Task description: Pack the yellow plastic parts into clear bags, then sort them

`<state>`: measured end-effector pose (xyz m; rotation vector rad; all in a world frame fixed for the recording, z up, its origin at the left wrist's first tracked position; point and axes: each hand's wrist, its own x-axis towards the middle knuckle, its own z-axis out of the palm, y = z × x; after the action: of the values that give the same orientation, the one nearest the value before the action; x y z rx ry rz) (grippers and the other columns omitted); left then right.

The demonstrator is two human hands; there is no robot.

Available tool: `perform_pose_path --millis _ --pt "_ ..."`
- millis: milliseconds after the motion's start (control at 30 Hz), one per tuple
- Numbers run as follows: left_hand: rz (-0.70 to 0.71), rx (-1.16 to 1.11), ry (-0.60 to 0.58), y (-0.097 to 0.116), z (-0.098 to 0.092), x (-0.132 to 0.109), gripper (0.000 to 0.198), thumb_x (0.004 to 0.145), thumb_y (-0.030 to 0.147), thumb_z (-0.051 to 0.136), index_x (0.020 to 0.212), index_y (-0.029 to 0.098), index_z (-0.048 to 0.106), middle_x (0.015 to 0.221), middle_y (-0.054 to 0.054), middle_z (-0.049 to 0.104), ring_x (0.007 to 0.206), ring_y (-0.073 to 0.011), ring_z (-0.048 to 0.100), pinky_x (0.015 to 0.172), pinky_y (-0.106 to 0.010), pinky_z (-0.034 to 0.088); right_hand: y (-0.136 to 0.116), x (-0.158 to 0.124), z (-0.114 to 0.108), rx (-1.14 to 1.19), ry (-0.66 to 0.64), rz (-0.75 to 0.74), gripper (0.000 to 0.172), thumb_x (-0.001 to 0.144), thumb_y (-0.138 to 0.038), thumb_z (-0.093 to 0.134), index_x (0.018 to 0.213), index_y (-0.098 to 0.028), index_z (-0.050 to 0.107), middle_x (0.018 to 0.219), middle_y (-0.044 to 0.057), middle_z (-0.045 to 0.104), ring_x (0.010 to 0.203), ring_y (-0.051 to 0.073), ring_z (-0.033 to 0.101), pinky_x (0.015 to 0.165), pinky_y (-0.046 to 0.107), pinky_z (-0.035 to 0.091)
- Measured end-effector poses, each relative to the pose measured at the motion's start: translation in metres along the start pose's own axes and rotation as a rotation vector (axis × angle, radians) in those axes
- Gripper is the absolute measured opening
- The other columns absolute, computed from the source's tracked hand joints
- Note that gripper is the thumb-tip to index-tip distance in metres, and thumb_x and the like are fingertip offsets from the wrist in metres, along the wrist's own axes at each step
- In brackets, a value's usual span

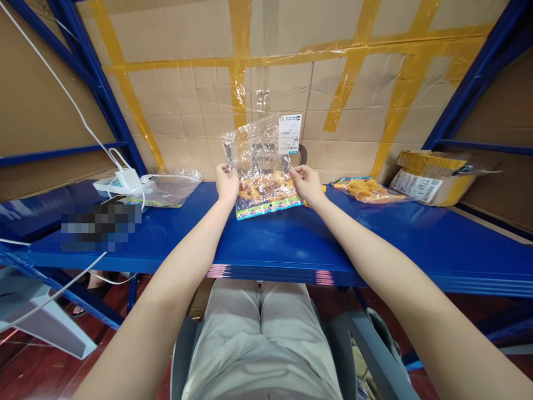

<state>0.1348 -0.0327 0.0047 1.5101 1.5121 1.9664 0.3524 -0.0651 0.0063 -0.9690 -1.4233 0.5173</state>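
Between my hands a clear plastic bag (260, 147) is held up over the blue shelf. Orange-yellow pieces (270, 186) lie in its lower part, above a colourful printed strip (270, 208). A white barcode label (290, 134) sits at its upper right corner. My left hand (227, 184) pinches the bag's left side. On the opposite side my right hand (307, 183) grips the edge between thumb and fingers. Just behind my right hand a bit of orange-yellow shows, mostly hidden.
A similar bag with orange-yellow pieces (368, 190) lies to the right, beside an open cardboard box (433, 176). On the left are a flat plastic bag (170, 188), a white charger with cables (128, 179) and a blurred dark object (100, 225). Taped cardboard (275, 83) walls the back.
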Motion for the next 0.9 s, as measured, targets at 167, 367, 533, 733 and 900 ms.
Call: perform_pose_path --millis 167,367,533,733,900 --pt "0.475 0.305 -0.272 0.007 0.002 -0.015 0.062 0.083 0.04 0.061 0.137 0.023 0.038 0.144 -0.015 0.04 0.136 -0.0289 0.036 0.111 -0.047 0.03 0.005 0.006 -0.008 -0.019 0.173 -0.088 0.03 0.085 -0.049 0.058 0.076 -0.021 0.052 0.05 -0.007 0.036 0.045 0.011 0.034 0.047 0.025 0.029" --pt "0.827 0.507 -0.642 0.03 0.01 -0.062 0.083 0.082 0.043 0.063 0.151 0.033 0.018 0.16 -0.01 0.017 0.146 -0.0353 0.012 0.112 -0.063 0.011 0.004 0.01 -0.013 0.001 0.309 -0.163 0.034 0.088 -0.054 0.052 0.079 -0.022 0.05 0.055 -0.005 0.04 0.05 0.012 0.041 0.05 0.025 0.034" --pt "0.997 0.605 -0.698 0.041 0.01 -0.06 0.07 0.088 0.019 0.05 0.151 0.033 0.023 0.16 -0.008 0.021 0.147 -0.0286 0.013 0.115 -0.058 0.006 -0.005 0.004 -0.009 0.054 0.25 -0.131 0.037 0.086 -0.059 0.052 0.083 -0.023 0.051 0.054 -0.005 0.042 0.047 0.012 0.043 0.045 0.024 0.034" --pt "0.877 0.773 -0.595 0.038 -0.005 -0.004 0.067 0.086 0.012 0.044 0.149 0.026 0.03 0.159 -0.009 0.024 0.147 -0.026 0.016 0.117 -0.055 0.008 -0.013 -0.003 -0.008 0.122 0.117 -0.031 0.032 0.087 -0.055 0.053 0.094 -0.023 0.053 0.063 -0.003 0.056 0.039 0.009 0.04 0.038 0.024 0.032" --pt "0.61 0.994 -0.489 0.003 -0.06 0.04 0.065 0.087 0.011 0.036 0.15 0.024 0.03 0.158 -0.01 0.025 0.146 -0.0267 0.019 0.115 -0.059 0.009 -0.013 -0.004 -0.006 0.118 0.089 0.019 0.017 0.087 -0.039 0.054 0.094 -0.022 0.053 0.061 -0.005 0.055 0.036 0.008 0.038 0.036 0.023 0.032"
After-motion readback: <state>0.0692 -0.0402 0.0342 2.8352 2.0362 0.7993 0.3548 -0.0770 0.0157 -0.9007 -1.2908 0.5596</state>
